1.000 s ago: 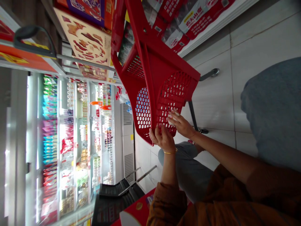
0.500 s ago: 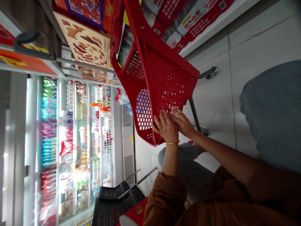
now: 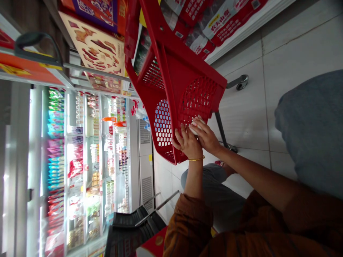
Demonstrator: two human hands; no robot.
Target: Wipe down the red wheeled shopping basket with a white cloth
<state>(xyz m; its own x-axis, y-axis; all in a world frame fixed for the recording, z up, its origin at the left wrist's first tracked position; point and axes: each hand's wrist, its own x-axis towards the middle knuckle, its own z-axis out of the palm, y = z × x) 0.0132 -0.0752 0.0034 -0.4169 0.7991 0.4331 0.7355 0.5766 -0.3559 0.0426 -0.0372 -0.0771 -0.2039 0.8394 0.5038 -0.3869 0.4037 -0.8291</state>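
Note:
My left hand [image 3: 190, 145], with a thin gold bracelet, shows its back, its fingers apart and slightly bent. Pressed against its side is my right hand [image 3: 208, 139], closed on a small soft-looking white thing [image 3: 195, 127] whose kind I cannot make out. The white thing lies between the two hands and partly shows past the right fingers; my left thumb is hidden. Just behind the hands stands a red plastic shopping cart [image 3: 187, 60] with honeycomb openings in its walls. My left fingers overlap its lower edge in view; whether they touch it I cannot tell.
The view is turned sideways. Bottle packs [image 3: 217, 25] with red labels and gift boxes [image 3: 98, 43] crowd the top. Lit refrigerated shelves [image 3: 88, 157] fill the left. A black slatted rack or seat [image 3: 131, 228] is below. Jeans-clad legs [image 3: 313, 128] and tiled floor lie right.
My right hand has shifted slightly up and left against my left hand, and more of the white thing shows. My left hand stays nearly in place; the cart has barely moved.

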